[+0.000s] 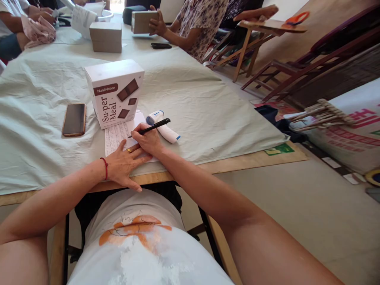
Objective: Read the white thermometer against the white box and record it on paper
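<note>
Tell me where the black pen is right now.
In the head view, left of centre, the black pen is in the person's right hand, its tip pointing at the paper, just below the NutriMotion box.

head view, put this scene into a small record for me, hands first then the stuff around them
right hand: holds a black pen, tip at the paper
left hand: spread, fingers over the paper
beyond the paper: upright NutriMotion box
left of box: phone, screen dark
beside right hand: white handheld device, blue trim
surface: pale cloth, wrinkled
across table: another person's hand on a box
</note>
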Action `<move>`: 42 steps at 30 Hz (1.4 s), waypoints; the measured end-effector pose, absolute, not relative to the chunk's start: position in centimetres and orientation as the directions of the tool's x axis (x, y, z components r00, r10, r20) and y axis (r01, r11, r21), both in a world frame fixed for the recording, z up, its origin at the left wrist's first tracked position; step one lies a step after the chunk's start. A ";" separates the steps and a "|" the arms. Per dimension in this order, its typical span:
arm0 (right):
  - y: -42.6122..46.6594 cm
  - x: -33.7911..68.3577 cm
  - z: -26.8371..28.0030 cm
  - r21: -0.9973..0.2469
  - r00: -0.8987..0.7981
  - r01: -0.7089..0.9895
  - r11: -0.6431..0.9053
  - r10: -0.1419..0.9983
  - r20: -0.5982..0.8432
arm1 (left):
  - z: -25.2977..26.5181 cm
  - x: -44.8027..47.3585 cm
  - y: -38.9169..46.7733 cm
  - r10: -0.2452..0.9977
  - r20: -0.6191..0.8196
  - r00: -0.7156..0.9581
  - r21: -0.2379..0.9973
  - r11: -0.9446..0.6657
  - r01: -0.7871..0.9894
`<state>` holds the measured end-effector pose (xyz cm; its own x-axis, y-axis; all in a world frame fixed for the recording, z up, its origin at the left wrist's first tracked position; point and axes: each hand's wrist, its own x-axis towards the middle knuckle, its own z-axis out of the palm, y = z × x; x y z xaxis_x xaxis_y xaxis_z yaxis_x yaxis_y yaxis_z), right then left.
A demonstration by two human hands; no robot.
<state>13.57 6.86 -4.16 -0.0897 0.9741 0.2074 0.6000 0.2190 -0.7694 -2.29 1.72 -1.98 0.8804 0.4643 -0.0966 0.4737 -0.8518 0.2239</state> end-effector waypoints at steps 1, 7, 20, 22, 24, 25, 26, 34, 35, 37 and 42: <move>6.9 13.6 -4.2 -0.766 -0.095 0.603 0.223 0.973 0.209 | -2.0 -2.3 1.7 0.465 -0.101 0.880 0.223 -0.851 0.475; 6.9 13.5 -4.2 -0.752 -0.094 0.620 0.221 0.974 0.208 | -1.7 -2.1 1.6 0.475 -0.130 0.870 0.211 -0.845 0.492; 7.0 13.6 -4.2 -0.766 -0.105 0.603 0.222 0.974 0.200 | -1.7 -2.1 1.7 0.474 -0.124 0.872 0.205 -0.847 0.490; 7.0 13.6 -4.4 -0.773 -0.109 0.591 0.231 0.972 0.208 | -1.6 -2.1 1.6 0.472 -0.122 0.873 0.206 -0.849 0.487; 7.1 13.7 -4.5 -0.783 -0.115 0.573 0.243 0.969 0.217 | -1.5 -2.1 1.6 0.473 -0.133 0.871 0.203 -0.847 0.492; 7.1 13.7 -4.6 -0.788 -0.118 0.564 0.247 0.969 0.219 | -1.5 -2.1 1.6 0.476 -0.139 0.869 0.199 -0.846 0.495; 7.2 13.7 -4.6 -0.794 -0.120 0.555 0.249 0.968 0.219 | -1.5 -2.0 1.6 0.478 -0.143 0.867 0.197 -0.845 0.498; 7.3 13.8 -4.9 -0.797 -0.085 0.559 0.227 0.972 0.217 | -1.2 -2.0 1.5 0.484 -0.149 0.862 0.201 -0.839 0.506; 7.3 13.7 -4.9 -0.796 -0.086 0.561 0.228 0.972 0.218 | -1.3 -2.0 1.5 0.485 -0.147 0.862 0.200 -0.839 0.506; 7.3 13.7 -4.8 -0.796 -0.085 0.560 0.227 0.972 0.218 | -1.4 -2.1 1.5 0.482 -0.141 0.865 0.198 -0.842 0.501; 7.2 13.6 -4.7 -0.798 -0.075 0.563 0.216 0.975 0.210 | -1.6 -2.2 1.6 0.472 -0.116 0.874 0.201 -0.851 0.486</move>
